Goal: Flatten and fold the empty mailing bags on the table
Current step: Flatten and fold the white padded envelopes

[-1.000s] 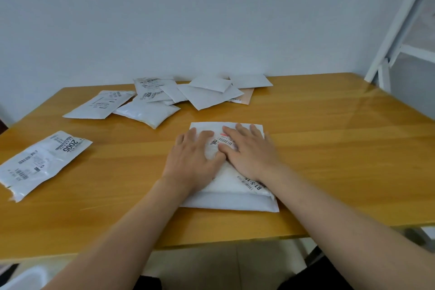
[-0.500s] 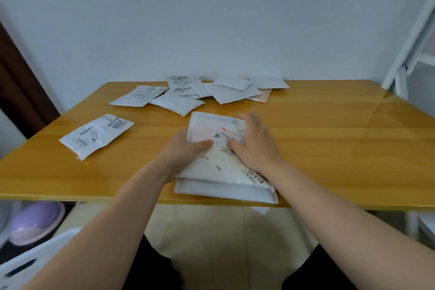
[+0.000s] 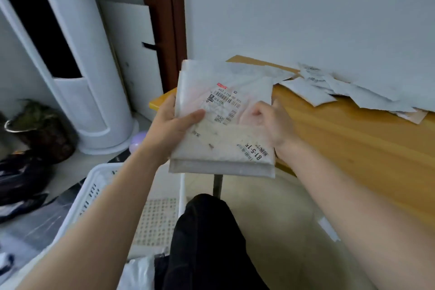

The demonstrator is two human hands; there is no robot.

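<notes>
White plastic, creased and a little grubby, made up the folded mailing bag [image 3: 223, 125] that both hands held up in the air, off the near-left corner of the bench [image 3: 348, 146] and above a dark trouser knee [image 3: 207, 223]. The left hand [image 3: 173, 129] gripped the bag's left edge, thumb laid across the front face and fingers behind it. The right hand [image 3: 273, 122] held the right edge, its fingers curled round the bag; some fingertips showed faintly through the thin film, so they seemed to sit under the front layer, though the blur made that hard to confirm. A shipping label [image 3: 223, 103] with barcodes and a small red mark faced the camera on the upper half of the bag, and the printed figures 81-5-15 ran slantwise near its lower right corner. A second layer of the bag stuck out below the front fold along the bottom edge.

On the bench, well beyond the held bag and along the wall, lay a loose heap of other mailing bags [image 3: 341, 89], overlapping one another. Left of the bench stood a white floor-standing unit [image 3: 89, 92] and a brown door frame [image 3: 169, 26]. Below the held bag, on the floor, sat a white slotted basket [image 3: 98, 186].
</notes>
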